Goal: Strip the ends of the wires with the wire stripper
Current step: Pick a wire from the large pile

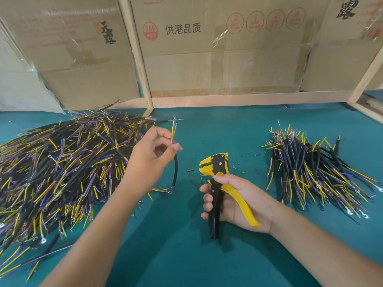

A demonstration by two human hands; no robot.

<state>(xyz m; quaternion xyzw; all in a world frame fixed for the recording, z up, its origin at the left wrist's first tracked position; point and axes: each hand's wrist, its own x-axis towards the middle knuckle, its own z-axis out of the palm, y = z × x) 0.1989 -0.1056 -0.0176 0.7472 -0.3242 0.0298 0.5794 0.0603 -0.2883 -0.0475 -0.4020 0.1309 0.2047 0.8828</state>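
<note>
At frame centre, the left hand (152, 160) pinches a black-sheathed cable with yellow and blue cores (175, 162); the right hand (234, 201) grips the yellow-and-black wire stripper (217, 183), jaws apart.

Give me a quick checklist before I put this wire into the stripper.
1. Wire held: ok, left hand pinches it below its loose cores, black sheath hanging down.
2. Stripper in hand: ok, right hand grips both handles.
3. Stripper mouth open: cannot tell for sure; handles are spread.
4. Wire end lined up with the mouth: not ok, it points up, apart from the tool.
5. Core ends still unstripped: cannot tell, too small.
6. Path between wire and tool: ok, only cut scraps on the green mat.
</note>
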